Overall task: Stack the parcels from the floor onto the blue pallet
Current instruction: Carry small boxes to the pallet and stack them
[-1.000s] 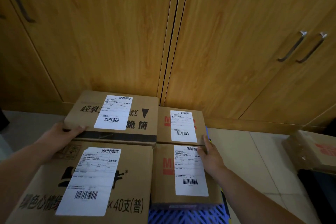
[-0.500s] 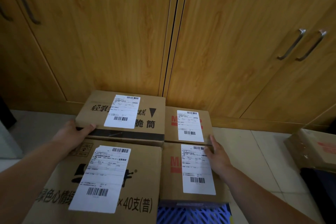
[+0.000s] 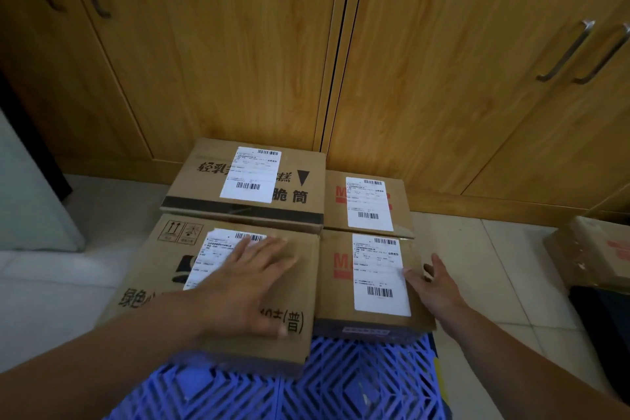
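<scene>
Left hand (image 3: 252,278) spread flat on the near-left parcel (image 3: 218,286), right hand (image 3: 434,285) open against the near-right parcel (image 3: 370,280), both on the blue pallet (image 3: 358,382).

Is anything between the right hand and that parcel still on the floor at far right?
Nothing visible. Bare floor tiles lie between the right hand, resting on the near-right parcel, and the floor parcel.

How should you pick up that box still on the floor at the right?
Probably with both hands on two opposite side walls of the floor box, coming from its open near-left side. It looks wide and flat-topped, with nothing to pinch, and a dark object crowds its near edge.
</scene>
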Tool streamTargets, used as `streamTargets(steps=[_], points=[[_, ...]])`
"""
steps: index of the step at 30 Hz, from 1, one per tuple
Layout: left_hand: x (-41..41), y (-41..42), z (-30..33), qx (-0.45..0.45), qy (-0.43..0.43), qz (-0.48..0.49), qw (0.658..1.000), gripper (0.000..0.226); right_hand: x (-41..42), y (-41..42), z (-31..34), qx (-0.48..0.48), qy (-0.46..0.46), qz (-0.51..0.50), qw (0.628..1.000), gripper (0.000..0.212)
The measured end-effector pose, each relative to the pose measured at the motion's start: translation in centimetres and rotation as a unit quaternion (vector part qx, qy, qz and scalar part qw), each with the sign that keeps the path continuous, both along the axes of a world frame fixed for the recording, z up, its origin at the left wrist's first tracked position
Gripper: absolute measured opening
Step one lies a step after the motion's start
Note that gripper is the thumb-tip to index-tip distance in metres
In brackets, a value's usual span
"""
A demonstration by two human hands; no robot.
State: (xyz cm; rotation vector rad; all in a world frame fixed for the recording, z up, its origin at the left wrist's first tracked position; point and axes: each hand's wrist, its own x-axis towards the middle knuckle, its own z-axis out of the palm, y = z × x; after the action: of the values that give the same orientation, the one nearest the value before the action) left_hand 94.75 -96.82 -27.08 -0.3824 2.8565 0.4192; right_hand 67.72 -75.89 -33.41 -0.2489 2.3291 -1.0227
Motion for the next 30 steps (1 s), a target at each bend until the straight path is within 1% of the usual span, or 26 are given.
streamTargets(steps=[2, 4, 6, 9, 10, 14, 20, 24, 30], points=[[0.8, 1.1, -0.6, -0.019, -0.052, -0.063, 0.996, 0.124, 0.6, 0.6, -0.1, -0.002, -0.012, -0.002, 1.0, 0.086], [1.1, 1.6, -0.9, -0.048, -0.064, -0.083, 0.993, 0.127, 1.1, 0.9, -0.1, -0.007, -0.021, -0.006, 1.0, 0.086], [1.1, 2.1, -1.0, -0.067, -0.05, -0.078, 0.993, 0.124, 1.8, 0.9, 0.1, -0.009, -0.026, -0.009, 1.0, 0.082], [1.0, 2.7, -1.0, -0.088, -0.037, -0.065, 0.993, 0.119, 2.8, 0.5, 0.3, -0.011, -0.025, 0.002, 1.0, 0.067], [0.9, 2.8, -1.0, -0.092, -0.032, -0.063, 0.993, 0.118, 3.0, 0.4, 0.3, -0.012, -0.023, 0.003, 1.0, 0.064], [0.5, 3.0, -1.1, -0.109, -0.027, -0.06, 0.992, 0.118, 3.4, 0.4, 0.4, -0.015, -0.024, -0.006, 1.0, 0.065], [0.1, 2.9, -0.9, -0.101, -0.028, -0.065, 0.992, 0.118, 3.4, 0.6, 0.8, -0.02, -0.027, 0.007, 0.999, 0.065], [0.2, 2.9, -1.3, -0.102, -0.013, -0.065, 0.993, 0.119, 3.1, 0.6, 0.9, -0.017, -0.028, 0.019, 0.999, 0.065], [-0.1, 2.9, -1.5, -0.111, -0.017, -0.065, 0.992, 0.119, 2.4, 0.4, 0.3, -0.025, -0.041, 0.013, 0.999, 0.064]])
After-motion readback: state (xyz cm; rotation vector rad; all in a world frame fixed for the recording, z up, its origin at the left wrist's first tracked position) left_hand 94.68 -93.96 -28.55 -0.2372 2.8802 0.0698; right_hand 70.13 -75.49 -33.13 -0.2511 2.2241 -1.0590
